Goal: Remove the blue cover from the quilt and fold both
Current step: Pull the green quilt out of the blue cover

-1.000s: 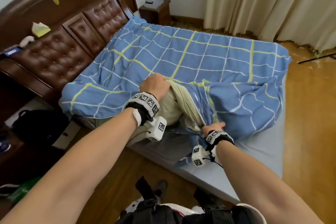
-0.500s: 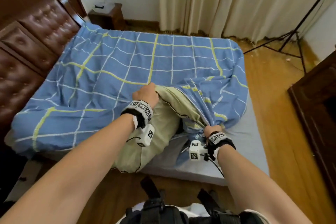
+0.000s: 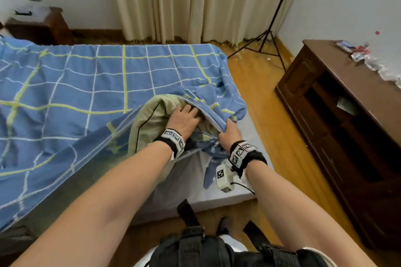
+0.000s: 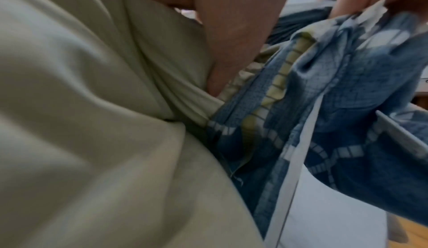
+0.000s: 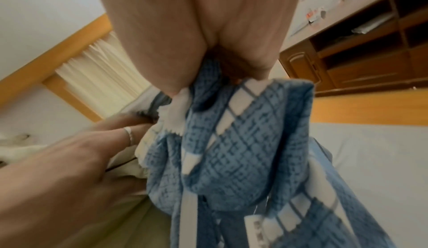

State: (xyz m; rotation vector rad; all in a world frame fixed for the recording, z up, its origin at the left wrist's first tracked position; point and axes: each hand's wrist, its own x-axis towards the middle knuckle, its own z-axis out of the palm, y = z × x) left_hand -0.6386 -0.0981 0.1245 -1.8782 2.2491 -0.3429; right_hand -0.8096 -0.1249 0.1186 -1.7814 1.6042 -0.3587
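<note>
The left hand (image 3: 184, 118) has slid from the top of the beige quilt (image 3: 149, 115) into the mouth of the blue cover (image 3: 91, 84), its fingers (image 3: 191, 111) extended against the quilt. The right hand (image 3: 230, 134) grips the cover's bunched edge. Both lie on the bed (image 3: 217, 188).

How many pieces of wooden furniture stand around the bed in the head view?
2. A dark nightstand stands at the far left by the wall, and a dark cabinet stands on the right. More may lie out of view.
</note>
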